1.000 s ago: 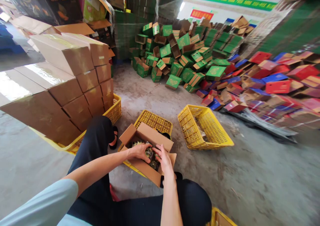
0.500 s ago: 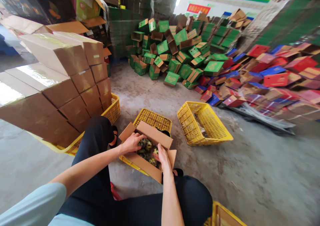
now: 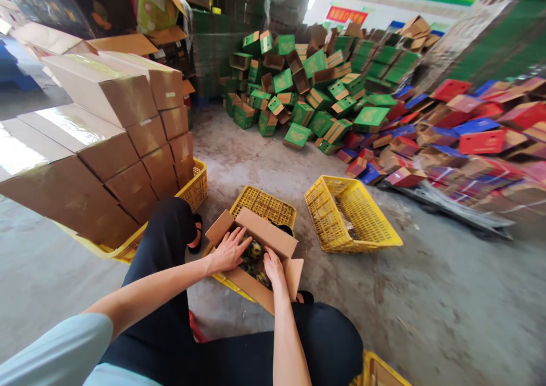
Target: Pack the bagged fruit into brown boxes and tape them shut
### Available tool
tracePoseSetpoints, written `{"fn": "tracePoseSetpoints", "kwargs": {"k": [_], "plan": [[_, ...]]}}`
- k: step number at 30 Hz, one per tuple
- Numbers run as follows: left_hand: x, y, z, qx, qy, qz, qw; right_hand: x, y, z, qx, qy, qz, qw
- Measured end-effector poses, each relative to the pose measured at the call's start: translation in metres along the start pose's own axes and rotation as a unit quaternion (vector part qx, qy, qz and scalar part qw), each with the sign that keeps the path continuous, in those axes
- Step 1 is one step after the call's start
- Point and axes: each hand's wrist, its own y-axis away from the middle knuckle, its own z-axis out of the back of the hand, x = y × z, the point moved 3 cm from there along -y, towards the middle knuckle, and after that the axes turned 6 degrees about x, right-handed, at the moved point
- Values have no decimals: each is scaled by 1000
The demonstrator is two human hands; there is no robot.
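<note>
An open cardboard box [image 3: 268, 232] with its flaps folded out rests on an upturned yellow plastic crate [image 3: 265, 204] between my knees. Inside lie several dark green and yellow roundish pieces [image 3: 255, 250]; their kind is not clear. My left hand [image 3: 231, 249] lies over the left end of the box, palm down, fingers spread across the contents. At the right end, my right hand [image 3: 273, 265] reaches in with its fingers extended against the pieces, and I see nothing held in it. Both hands partly cover the contents.
Sealed cardboard cartons [image 3: 102, 130] stand stacked on the left in a yellow crate [image 3: 197, 184]. Another yellow crate [image 3: 371, 221] sits on the floor at the right. Green boxes [image 3: 298, 136] and red and blue boxes [image 3: 482, 141] are heaped behind. A crate corner [image 3: 384, 372] shows beside my right knee.
My left hand has flattened and spread its fingers over the pieces. My right hand has moved from the box's right edge further in over the contents. The view has shifted slightly.
</note>
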Motion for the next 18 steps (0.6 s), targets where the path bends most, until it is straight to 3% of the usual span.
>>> {"fn": "tracePoseSetpoints", "kwargs": {"k": [4, 11, 18], "plan": [[-7, -8, -1, 1, 2, -39, 999, 1, 4, -1, 10, 3, -18, 1000], [-18, -31, -7, 22, 33, -59, 997, 13, 21, 5, -11, -34, 16, 999], [-12, -36, -17, -26, 102, -84, 991, 9, 26, 16, 5, -149, 80, 986]]}}
